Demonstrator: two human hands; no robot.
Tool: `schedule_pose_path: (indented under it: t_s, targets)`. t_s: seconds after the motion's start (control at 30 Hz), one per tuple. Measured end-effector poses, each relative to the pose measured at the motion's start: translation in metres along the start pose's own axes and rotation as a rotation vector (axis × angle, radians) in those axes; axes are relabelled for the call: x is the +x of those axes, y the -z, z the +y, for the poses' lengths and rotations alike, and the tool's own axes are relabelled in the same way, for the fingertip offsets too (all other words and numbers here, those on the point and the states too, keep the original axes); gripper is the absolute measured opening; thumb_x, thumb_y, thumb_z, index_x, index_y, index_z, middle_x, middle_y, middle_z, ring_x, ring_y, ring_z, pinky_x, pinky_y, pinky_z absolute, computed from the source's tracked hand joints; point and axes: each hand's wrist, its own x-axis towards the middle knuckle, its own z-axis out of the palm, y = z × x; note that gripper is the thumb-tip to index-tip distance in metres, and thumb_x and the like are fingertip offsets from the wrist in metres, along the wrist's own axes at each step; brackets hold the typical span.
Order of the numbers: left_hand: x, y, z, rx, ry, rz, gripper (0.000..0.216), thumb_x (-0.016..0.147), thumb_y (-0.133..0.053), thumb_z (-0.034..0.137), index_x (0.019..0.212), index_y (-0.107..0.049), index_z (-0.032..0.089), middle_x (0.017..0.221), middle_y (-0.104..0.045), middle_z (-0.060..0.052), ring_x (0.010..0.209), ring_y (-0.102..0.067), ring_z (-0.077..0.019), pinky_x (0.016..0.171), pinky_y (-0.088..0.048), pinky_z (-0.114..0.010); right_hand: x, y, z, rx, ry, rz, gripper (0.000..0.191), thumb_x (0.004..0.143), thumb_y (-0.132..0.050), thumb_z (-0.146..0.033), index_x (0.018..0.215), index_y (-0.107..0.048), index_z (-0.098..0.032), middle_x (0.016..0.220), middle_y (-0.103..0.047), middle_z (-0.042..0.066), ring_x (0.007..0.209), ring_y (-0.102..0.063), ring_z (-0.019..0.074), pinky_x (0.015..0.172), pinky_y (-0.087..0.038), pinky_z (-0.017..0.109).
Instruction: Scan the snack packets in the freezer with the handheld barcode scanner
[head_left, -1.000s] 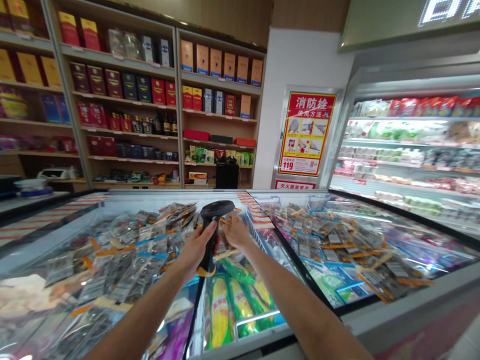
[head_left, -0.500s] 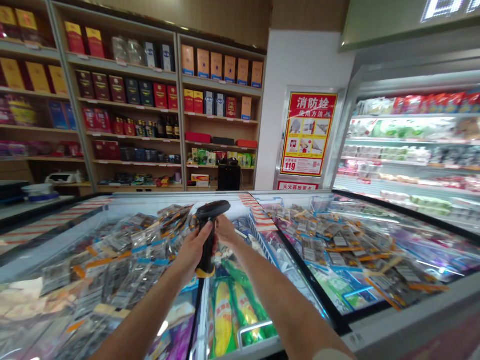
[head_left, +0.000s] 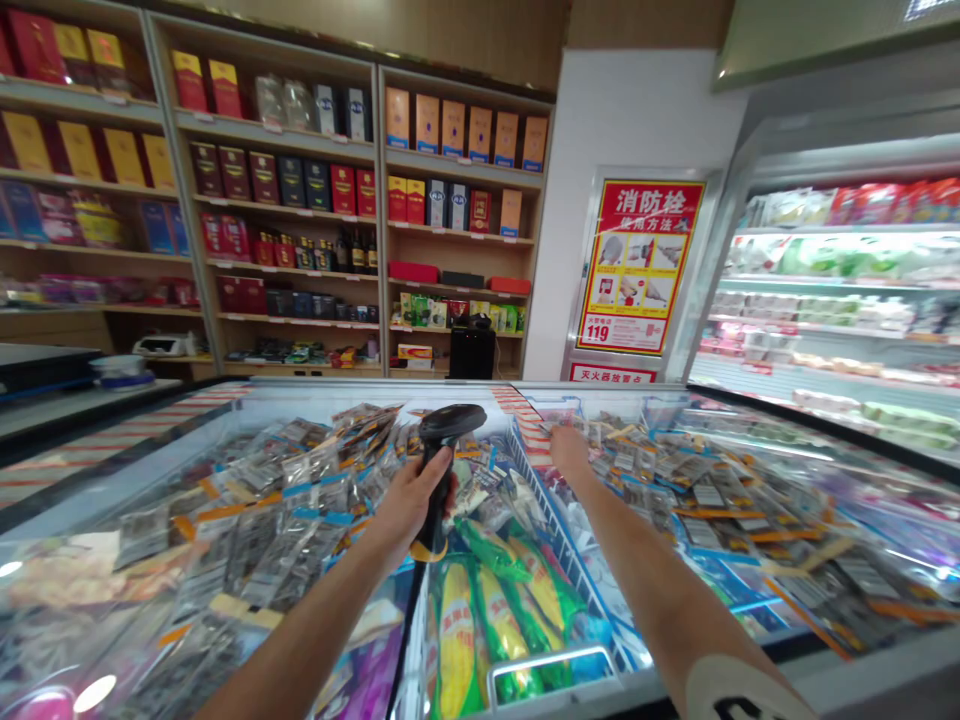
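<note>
My left hand (head_left: 415, 503) is wrapped round the handle of a black barcode scanner (head_left: 435, 480), held upright with its head on top and its cable hanging down over the freezer. Reaching forward to the right, my right hand (head_left: 570, 452) is beside the red-and-white striped strip (head_left: 525, 425). Its fingers are curled together, and whatever they hold is hidden. Below the scanner, packs of corn (head_left: 457, 630) in green-and-yellow wrapping lie in a white wire basket (head_left: 551, 515). Grey packets with orange and blue edges (head_left: 300, 490) cover the freezer's left side.
More packets (head_left: 705, 490) lie at the right of the freezer. Shelves of boxed goods (head_left: 277, 190) line the back wall. A red fire-hydrant poster (head_left: 641, 265) hangs beside them. A lit chilled display (head_left: 847, 290) stands at the right.
My right hand has moved right, away from the scanner to the striped strip. My left hand keeps its hold on the scanner. The view has turned slightly left.
</note>
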Motion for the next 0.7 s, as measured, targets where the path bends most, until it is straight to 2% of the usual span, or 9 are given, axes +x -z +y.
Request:
schedule_pose_path:
  t_s: [0.13,0.2,0.27,0.33,0.43,0.5,0.57,0.7]
  targets:
    - [0.002,0.001,-0.003,0.019,0.001,-0.013,0.04,0.058,-0.058,0.055,0.059,-0.047,0.016,0.047,-0.05,0.003,0.039,-0.044,-0.0084,0.039,-0.034,-0.021,-0.023,0.004,-0.003,0.135,0.242,-0.027,0.022,0.071,-0.043,-0.009,0.077,-0.064,-0.017,0.082,-0.065,0.006,0.08,-0.059,0.0162,0.071,-0.04,0.024]
    - [0.002,0.002,-0.004,0.021,0.005,-0.016,0.041,0.058,-0.058,0.056,0.06,-0.047,0.016,0.048,-0.05,0.003,0.04,-0.045,-0.0086,0.04,-0.034,-0.021,-0.035,0.01,-0.004,0.192,0.311,-0.04,0.022,0.068,-0.044,-0.009,0.074,-0.064,-0.017,0.081,-0.066,0.004,0.079,-0.058,0.0148,0.071,-0.039,0.022]
    - [0.002,0.002,-0.004,0.019,0.005,-0.022,0.04,0.059,-0.057,0.055,0.06,-0.048,0.016,0.049,-0.051,0.003,0.04,-0.045,-0.0086,0.04,-0.035,-0.021,-0.043,0.018,-0.004,0.208,0.26,-0.046,0.021,0.069,-0.043,-0.013,0.069,-0.063,-0.018,0.076,-0.066,0.003,0.075,-0.059,0.0148,0.068,-0.04,0.022]
    - [0.002,0.002,-0.004,0.013,-0.003,-0.03,0.039,0.06,-0.057,0.054,0.06,-0.049,0.016,0.049,-0.052,0.003,0.04,-0.045,-0.0084,0.041,-0.035,-0.021,-0.046,0.025,-0.006,0.188,0.132,-0.024,0.023,0.074,-0.041,-0.022,0.069,-0.063,-0.018,0.075,-0.065,0.005,0.075,-0.059,0.0171,0.067,-0.041,0.025]
    - [0.001,0.002,-0.004,0.011,-0.012,-0.053,0.039,0.061,-0.057,0.054,0.06,-0.05,0.016,0.05,-0.053,0.002,0.041,-0.045,-0.0083,0.04,-0.035,-0.021,-0.043,0.028,-0.012,0.118,-0.069,-0.005,0.039,0.074,-0.041,-0.046,0.077,-0.064,-0.015,0.084,-0.064,0.014,0.082,-0.058,0.0254,0.068,-0.042,0.034]
    - [-0.001,0.001,-0.003,0.018,-0.002,-0.079,0.038,0.063,-0.056,0.053,0.061,-0.051,0.015,0.051,-0.054,0.001,0.042,-0.046,-0.0085,0.041,-0.035,-0.021,-0.04,0.024,-0.019,0.074,-0.123,-0.011,0.046,0.069,-0.045,-0.054,0.081,-0.064,-0.013,0.091,-0.061,0.018,0.088,-0.056,0.0304,0.071,-0.041,0.04]
    - [-0.003,0.001,-0.002,0.03,0.017,-0.106,0.038,0.064,-0.055,0.053,0.062,-0.051,0.015,0.051,-0.054,0.001,0.042,-0.046,-0.0085,0.041,-0.035,-0.021,-0.038,0.018,-0.025,0.074,-0.118,-0.021,0.04,0.066,-0.051,-0.049,0.081,-0.063,-0.014,0.092,-0.061,0.018,0.091,-0.055,0.0308,0.073,-0.04,0.041]
    - [-0.006,-0.001,0.0,0.031,0.019,-0.116,0.037,0.066,-0.054,0.052,0.062,-0.051,0.015,0.051,-0.053,0.001,0.042,-0.046,-0.0079,0.041,-0.034,-0.02,-0.035,0.012,-0.023,0.303,-0.098,-0.028,0.022,0.065,-0.051,-0.031,0.079,-0.059,-0.016,0.08,-0.063,0.008,0.078,-0.058,0.0214,0.067,-0.041,0.031]
